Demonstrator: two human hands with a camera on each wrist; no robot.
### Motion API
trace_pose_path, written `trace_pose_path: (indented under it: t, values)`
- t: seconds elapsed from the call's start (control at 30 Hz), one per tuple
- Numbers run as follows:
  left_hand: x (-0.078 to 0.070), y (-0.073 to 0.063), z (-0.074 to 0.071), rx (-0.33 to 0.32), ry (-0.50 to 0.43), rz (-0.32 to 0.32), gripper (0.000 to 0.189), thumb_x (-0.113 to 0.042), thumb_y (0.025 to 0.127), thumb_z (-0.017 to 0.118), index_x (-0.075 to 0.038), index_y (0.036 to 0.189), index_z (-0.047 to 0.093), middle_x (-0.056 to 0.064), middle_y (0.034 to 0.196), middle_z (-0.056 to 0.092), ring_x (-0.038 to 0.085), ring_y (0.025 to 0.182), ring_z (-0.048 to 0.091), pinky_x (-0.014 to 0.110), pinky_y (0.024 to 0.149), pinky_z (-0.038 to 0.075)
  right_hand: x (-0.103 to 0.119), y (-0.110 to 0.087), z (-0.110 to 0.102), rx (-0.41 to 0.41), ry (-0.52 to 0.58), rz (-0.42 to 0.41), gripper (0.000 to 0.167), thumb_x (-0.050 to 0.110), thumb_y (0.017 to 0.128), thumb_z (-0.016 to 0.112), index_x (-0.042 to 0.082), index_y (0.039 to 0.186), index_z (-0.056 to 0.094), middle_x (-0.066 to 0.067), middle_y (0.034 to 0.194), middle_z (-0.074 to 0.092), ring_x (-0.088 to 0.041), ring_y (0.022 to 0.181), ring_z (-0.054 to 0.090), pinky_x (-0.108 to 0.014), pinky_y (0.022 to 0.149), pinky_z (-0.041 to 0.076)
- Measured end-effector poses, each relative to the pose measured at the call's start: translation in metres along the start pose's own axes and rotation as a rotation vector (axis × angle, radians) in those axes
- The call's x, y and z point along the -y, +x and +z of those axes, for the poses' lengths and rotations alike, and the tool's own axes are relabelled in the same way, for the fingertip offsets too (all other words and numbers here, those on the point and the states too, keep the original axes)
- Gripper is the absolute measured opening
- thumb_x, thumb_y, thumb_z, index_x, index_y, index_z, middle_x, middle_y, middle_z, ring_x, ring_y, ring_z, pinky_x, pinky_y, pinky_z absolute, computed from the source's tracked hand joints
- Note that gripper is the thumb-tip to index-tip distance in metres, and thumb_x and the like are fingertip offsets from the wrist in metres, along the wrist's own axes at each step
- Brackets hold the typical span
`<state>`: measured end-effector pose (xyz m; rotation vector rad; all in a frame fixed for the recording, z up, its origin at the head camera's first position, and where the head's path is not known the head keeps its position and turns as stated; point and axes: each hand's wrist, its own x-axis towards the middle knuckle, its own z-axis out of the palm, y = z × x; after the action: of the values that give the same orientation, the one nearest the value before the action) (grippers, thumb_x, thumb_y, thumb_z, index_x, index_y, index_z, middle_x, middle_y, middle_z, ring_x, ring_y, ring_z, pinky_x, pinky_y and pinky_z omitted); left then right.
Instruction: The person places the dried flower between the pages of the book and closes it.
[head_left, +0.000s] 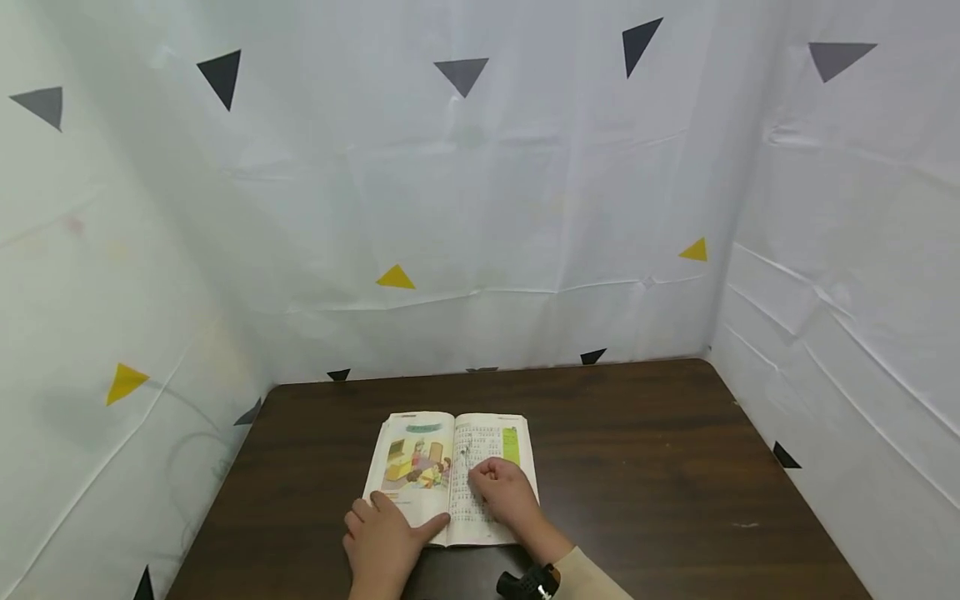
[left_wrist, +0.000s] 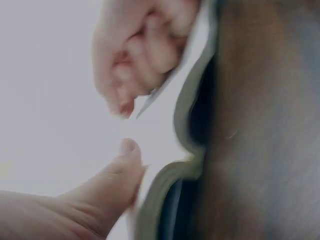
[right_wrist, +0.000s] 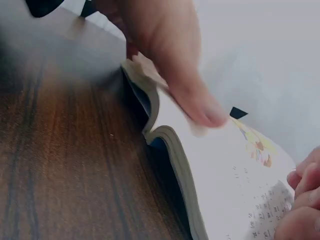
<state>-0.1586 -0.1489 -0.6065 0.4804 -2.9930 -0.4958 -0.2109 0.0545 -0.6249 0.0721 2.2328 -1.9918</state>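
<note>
An open book (head_left: pixel 487 500) lies on the dark wooden table, with a coloured picture on its left page and lines of print on its right page. My left hand (head_left: pixel 386 537) rests on the lower left page, its thumb stretched toward the spine. Over the right page, my right hand (head_left: pixel 510 496) has its fingers curled, and no held object shows. In the left wrist view the curled right hand (left_wrist: pixel 145 55) appears beyond the left thumb (left_wrist: pixel 117 177). The right wrist view has the left thumb (right_wrist: pixel 187 90) over the page and the right fingers (right_wrist: pixel 302 200) at the edge.
The brown table (head_left: pixel 660 483) extends around the book, mostly to its right. White sheets (head_left: pixel 525 208) with black, grey and yellow triangles hang behind it and on both sides. A black device (head_left: pixel 528 583) is strapped at the right wrist, by a beige sleeve (head_left: pixel 588 577).
</note>
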Motion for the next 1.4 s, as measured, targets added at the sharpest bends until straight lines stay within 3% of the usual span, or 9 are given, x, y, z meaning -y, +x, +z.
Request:
trace_pose_path:
  t: [0.13, 0.33, 0.47, 0.67, 0.83, 1.0, 1.2, 1.3, 1.4]
  values:
    - [0.01, 0.003, -0.014, 0.09, 0.025, -0.098, 0.15, -0.096, 0.059, 0.079, 0.029, 0.135, 0.048, 0.043, 0.116, 0.047, 0.056, 0.107, 0.05, 0.071, 0.087, 0.052, 0.0, 0.0, -0.001, 0.022, 0.066, 0.001, 0.02, 0.019, 0.107, 0.065, 0.001, 0.113, 0.061, 0.003, 0.062, 0.054, -0.006, 0.042, 0.038, -0.021, 0.038, 0.03]
    - [0.014, 0.012, -0.026, 0.171, -0.002, -0.199, 0.136, -0.09, 0.067, 0.082, 0.03, 0.123, 0.05, 0.042, 0.109, 0.044, 0.056, 0.1, 0.052, 0.071, 0.079, 0.057, -0.001, 0.002, -0.001, 0.027, 0.063, 0.022, 0.039, 0.021, 0.108, 0.063, 0.006, 0.14, 0.048, 0.002, 0.065, 0.055, -0.01, 0.042, 0.043, -0.023, 0.036, 0.037]
    - [0.013, 0.015, -0.027, 0.175, -0.025, -0.171, 0.126, -0.087, 0.077, 0.076, 0.03, 0.118, 0.051, 0.043, 0.105, 0.045, 0.057, 0.097, 0.053, 0.067, 0.074, 0.059, -0.002, 0.003, -0.002, 0.025, 0.026, 0.009, 0.036, 0.022, 0.108, 0.063, 0.01, 0.142, 0.055, 0.002, 0.065, 0.056, -0.01, 0.042, 0.043, -0.024, 0.036, 0.038]
    - [0.018, 0.019, -0.032, 0.173, -0.023, -0.051, 0.098, -0.072, 0.095, 0.068, 0.026, 0.101, 0.064, 0.037, 0.095, 0.059, 0.056, 0.095, 0.057, 0.064, 0.082, 0.05, -0.002, 0.003, -0.001, 0.045, -0.009, -0.022, 0.031, 0.022, 0.107, 0.066, 0.016, 0.137, 0.066, 0.004, 0.065, 0.055, -0.009, 0.041, 0.04, -0.023, 0.036, 0.036]
    - [0.029, 0.029, -0.037, 0.222, -0.164, -0.042, 0.095, -0.07, 0.098, 0.064, 0.025, 0.107, 0.067, 0.04, 0.1, 0.068, 0.053, 0.091, 0.067, 0.063, 0.08, 0.058, 0.001, 0.003, -0.003, 0.044, -0.014, -0.043, 0.031, 0.021, 0.107, 0.066, 0.018, 0.137, 0.069, 0.004, 0.065, 0.054, -0.009, 0.042, 0.04, -0.022, 0.037, 0.035]
    - [0.044, 0.037, -0.038, 0.293, -0.277, -0.035, 0.1, -0.074, 0.1, 0.058, 0.024, 0.116, 0.066, 0.037, 0.105, 0.072, 0.038, 0.084, 0.068, 0.055, 0.076, 0.059, -0.002, 0.002, -0.006, 0.069, 0.05, -0.051, 0.048, 0.019, 0.109, 0.064, 0.021, 0.155, 0.053, 0.005, 0.066, 0.053, -0.009, 0.044, 0.041, -0.022, 0.038, 0.036]
    - [0.039, 0.038, -0.04, 0.321, -0.45, -0.023, 0.085, -0.073, 0.103, 0.054, 0.009, 0.098, 0.078, 0.027, 0.098, 0.077, 0.029, 0.08, 0.067, 0.043, 0.07, 0.056, -0.003, 0.001, -0.008, 0.099, 0.119, -0.056, 0.057, 0.017, 0.109, 0.063, 0.02, 0.162, 0.041, 0.003, 0.069, 0.054, -0.009, 0.045, 0.041, -0.022, 0.038, 0.036]
    - [0.038, 0.037, -0.038, 0.406, -0.62, -0.025, 0.082, -0.074, 0.104, 0.051, 0.002, 0.1, 0.081, 0.018, 0.101, 0.081, 0.024, 0.087, 0.07, 0.039, 0.074, 0.057, -0.004, 0.001, -0.008, 0.128, 0.112, -0.074, 0.056, 0.016, 0.11, 0.063, 0.017, 0.162, 0.042, 0.002, 0.07, 0.053, -0.009, 0.046, 0.041, -0.022, 0.039, 0.037]
    - [0.038, 0.037, -0.039, 0.493, -0.78, -0.037, 0.091, -0.077, 0.107, 0.04, 0.006, 0.122, 0.075, 0.015, 0.116, 0.078, 0.026, 0.105, 0.07, 0.041, 0.089, 0.056, -0.005, 0.001, -0.007, 0.159, 0.127, -0.083, 0.054, 0.017, 0.111, 0.061, 0.015, 0.161, 0.042, 0.002, 0.072, 0.052, -0.009, 0.047, 0.041, -0.022, 0.04, 0.037]
